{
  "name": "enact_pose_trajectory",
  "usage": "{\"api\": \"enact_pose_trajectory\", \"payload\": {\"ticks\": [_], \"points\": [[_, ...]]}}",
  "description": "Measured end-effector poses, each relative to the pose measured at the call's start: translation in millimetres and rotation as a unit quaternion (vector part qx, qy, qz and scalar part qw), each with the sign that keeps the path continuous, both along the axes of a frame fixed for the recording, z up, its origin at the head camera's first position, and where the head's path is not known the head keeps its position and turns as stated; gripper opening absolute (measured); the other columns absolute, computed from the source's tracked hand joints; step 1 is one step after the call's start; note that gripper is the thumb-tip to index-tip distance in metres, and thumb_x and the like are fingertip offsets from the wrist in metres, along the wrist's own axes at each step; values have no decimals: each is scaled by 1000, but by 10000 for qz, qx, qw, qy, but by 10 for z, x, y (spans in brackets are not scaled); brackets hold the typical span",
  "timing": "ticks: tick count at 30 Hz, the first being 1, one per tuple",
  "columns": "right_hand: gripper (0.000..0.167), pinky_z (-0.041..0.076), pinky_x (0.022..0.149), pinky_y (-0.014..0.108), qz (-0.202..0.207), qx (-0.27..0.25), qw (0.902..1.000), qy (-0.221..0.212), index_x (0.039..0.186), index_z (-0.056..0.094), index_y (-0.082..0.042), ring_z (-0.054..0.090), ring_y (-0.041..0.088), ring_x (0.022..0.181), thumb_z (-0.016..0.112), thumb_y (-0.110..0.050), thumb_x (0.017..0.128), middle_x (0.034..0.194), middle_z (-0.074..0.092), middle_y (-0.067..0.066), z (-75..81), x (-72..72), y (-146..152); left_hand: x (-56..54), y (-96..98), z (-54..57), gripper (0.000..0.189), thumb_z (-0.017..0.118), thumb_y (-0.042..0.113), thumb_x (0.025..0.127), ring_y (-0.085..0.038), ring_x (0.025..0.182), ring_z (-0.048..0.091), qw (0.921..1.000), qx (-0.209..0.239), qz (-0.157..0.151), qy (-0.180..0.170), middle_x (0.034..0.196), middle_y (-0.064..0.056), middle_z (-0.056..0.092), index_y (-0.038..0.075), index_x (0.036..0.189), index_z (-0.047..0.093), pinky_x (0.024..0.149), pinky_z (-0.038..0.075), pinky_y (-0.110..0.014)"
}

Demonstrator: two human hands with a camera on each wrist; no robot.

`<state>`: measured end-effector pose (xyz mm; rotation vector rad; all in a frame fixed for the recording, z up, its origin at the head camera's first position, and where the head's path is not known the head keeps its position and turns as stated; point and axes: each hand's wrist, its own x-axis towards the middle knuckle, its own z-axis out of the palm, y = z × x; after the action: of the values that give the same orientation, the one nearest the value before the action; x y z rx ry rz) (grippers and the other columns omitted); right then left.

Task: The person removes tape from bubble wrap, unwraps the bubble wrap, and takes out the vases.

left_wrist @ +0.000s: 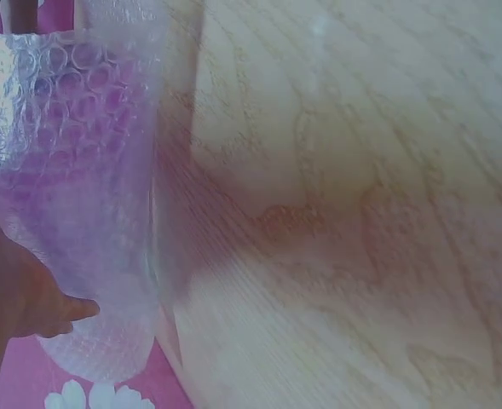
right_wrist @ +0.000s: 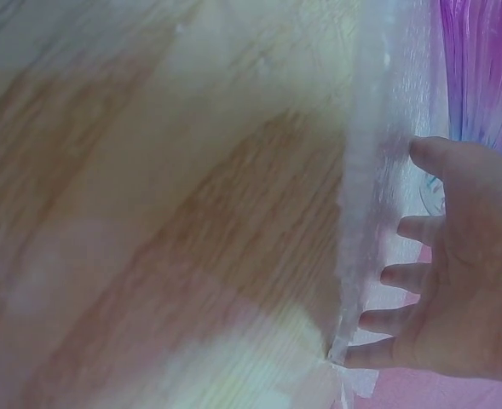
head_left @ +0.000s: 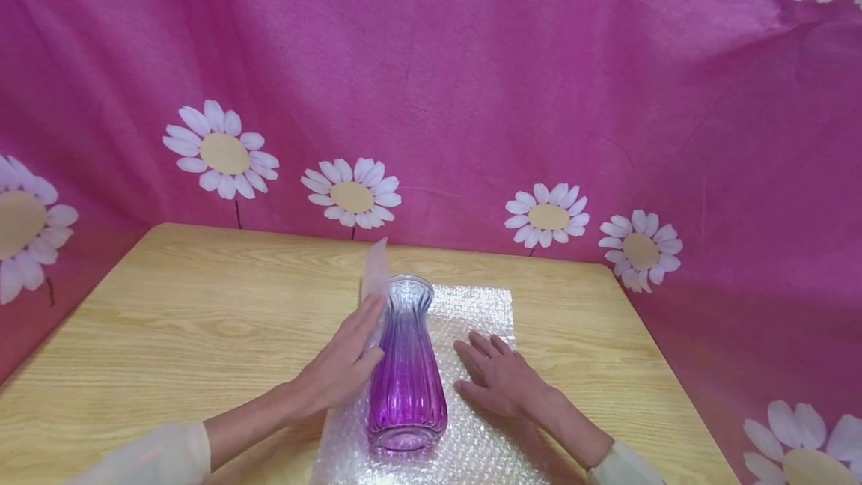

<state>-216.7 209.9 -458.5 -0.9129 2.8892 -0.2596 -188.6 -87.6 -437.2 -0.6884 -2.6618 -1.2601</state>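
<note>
A ribbed glass vase (head_left: pixel 408 373), purple low down and clear at the neck, lies on a sheet of bubble wrap (head_left: pixel 471 425) with its mouth pointing away from me. My left hand (head_left: pixel 346 365) is at the vase's left side, fingers extended, holding a raised flap of the wrap against the glass. In the left wrist view this flap (left_wrist: pixel 89 187) covers the vase, whose purple shows through. To the right of the vase, my right hand (head_left: pixel 501 376) rests on the wrap with spread fingers. Its fingertips reach near the sheet's right edge (right_wrist: pixel 357 213) in the right wrist view.
The wood-grain table (head_left: pixel 222 320) extends on both sides of the wrap. Behind it and at its sides hangs a magenta cloth (head_left: pixel 444 96) printed with white daisies, meeting the table's back edge.
</note>
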Motion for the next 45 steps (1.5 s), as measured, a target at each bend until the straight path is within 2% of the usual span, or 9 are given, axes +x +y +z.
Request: {"api": "enact_pose_trajectory", "payload": {"ticks": [9, 27, 32, 35, 37, 38, 41, 42, 45], "points": [[68, 32, 104, 72, -248, 50, 9994, -218, 152, 41, -10, 29, 54, 138, 52, -50, 99, 155, 32, 25, 11, -3, -7, -21, -80, -30, 65, 46, 5, 95, -35, 148, 14, 9983, 426, 381, 71, 163, -20, 12, -5, 155, 21, 120, 15, -51], [67, 32, 104, 72, -194, 14, 9996, -190, 152, 41, -8, 29, 55, 138, 51, -49, 99, 155, 32, 25, 8, -6, -9, -23, -236, -67, 64, 45, 0, 95, -37, 146, 20, 9944, 869, 538, -253, 160, -21, 20, -7, 154, 21, 119, 15, -52], [67, 33, 103, 72, -207, 4, 9997, -156, 152, 42, -8, 30, 55, 137, 52, -49, 99, 155, 33, 25, -1, -7, -13, -3, -300, -71, 65, 45, 1, 94, -39, 143, 29, 9922, 1040, 633, -281, 159, -21, 25, -3, 155, 23, 117, 23, -54], [68, 34, 103, 72, -190, 13, 9997, -142, 152, 42, -8, 30, 55, 137, 52, -49, 99, 155, 33, 25, -3, -8, -13, 15, -341, -83, 65, 46, 4, 94, -37, 133, 44, 9905, 1094, 754, -347, 157, -18, 30, 3, 157, 26, 111, 36, -53], [67, 33, 103, 72, -191, 9, 9997, -158, 152, 42, -8, 30, 55, 137, 51, -49, 99, 155, 33, 26, 0, -6, -11, 23, -364, -90, 65, 46, 5, 96, -35, 111, 60, 9895, 1123, 782, -458, 156, -17, 34, 7, 157, 27, 94, 51, -49], [67, 34, 103, 72, -183, 15, 9997, -152, 151, 42, -8, 30, 55, 137, 51, -49, 99, 155, 33, 26, 2, -5, -10, 25, -374, -93, 64, 46, 5, 97, -33, 95, 63, 9888, 1146, 786, -537, 156, -16, 34, 9, 158, 27, 84, 54, -46], [67, 34, 103, 72, -158, 24, 9997, -159, 151, 42, -7, 30, 55, 137, 51, -49, 99, 154, 33, 26, 12, -7, -10, 28, -403, -98, 59, 44, 8, 101, -29, 79, 66, 9872, 1212, 776, -685, 155, -16, 36, 11, 158, 29, 74, 56, -47], [67, 34, 103, 72, -157, 18, 9997, -172, 151, 42, -7, 30, 55, 137, 52, -49, 99, 154, 33, 26, 13, -7, -9, 27, -412, -98, 57, 43, 9, 102, -29, 78, 67, 9859, 1276, 771, -761, 155, -17, 37, 11, 157, 30, 76, 56, -49], [67, 33, 104, 71, -111, 33, 9998, -169, 151, 42, -7, 30, 54, 137, 51, -48, 99, 154, 33, 26, 17, -14, -8, 18, -439, -89, 54, 43, 10, 102, -36, 109, 64, 9827, 1426, 805, -868, 153, -19, 38, 7, 156, 32, 103, 44, -56]]}}
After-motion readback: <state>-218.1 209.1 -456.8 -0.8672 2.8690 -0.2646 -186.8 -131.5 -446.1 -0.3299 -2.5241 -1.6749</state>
